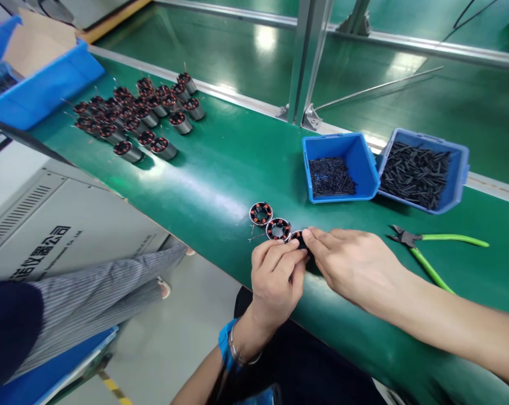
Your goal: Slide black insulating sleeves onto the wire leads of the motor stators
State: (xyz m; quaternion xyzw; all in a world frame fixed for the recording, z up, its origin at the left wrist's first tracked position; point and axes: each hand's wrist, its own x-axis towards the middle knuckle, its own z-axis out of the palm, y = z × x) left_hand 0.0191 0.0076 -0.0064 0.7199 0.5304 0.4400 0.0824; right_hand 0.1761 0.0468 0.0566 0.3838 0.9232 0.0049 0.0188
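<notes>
Near the bench's front edge, my left hand (278,275) and my right hand (351,261) close together on one motor stator (297,235), a ring with copper windings. Fingers of both hands cover most of it, so any small part between the fingertips is hidden. Touching it in a row are a second stator (278,229) and a third stator (261,214), both lying with their open rings upward. Thin wire ends stick out beside them on the left. Green-handled cutting pliers (414,239) lie with jaws apart, right of my right hand.
Two blue bins, a nearer bin (366,194) and a bin at the right (463,180), hold short black tubes. Many stators (147,115) stand grouped at the left, near a blue crate (68,84). A metal post (307,62) rises behind. Another person's leg (111,287) is at left.
</notes>
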